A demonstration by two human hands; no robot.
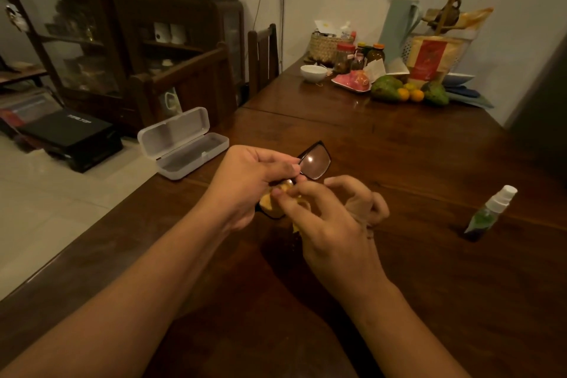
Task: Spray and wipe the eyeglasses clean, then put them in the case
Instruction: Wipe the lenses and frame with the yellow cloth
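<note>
Eyeglasses with black frames [314,163] sit pinched in your left hand [242,184], one lens showing at one o'clock. Your right hand [334,230] pinches yellow cloth [271,204], hiding the other.

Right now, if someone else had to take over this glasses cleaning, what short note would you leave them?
Left hand grips the glasses over the table. Right hand pinches the cloth against one lens. Case lies open at the left edge; spray bottle stands on the right. Done: wiping is under way; whether spraying happened cannot be told. Left: finish wiping, put glasses in case.
</note>
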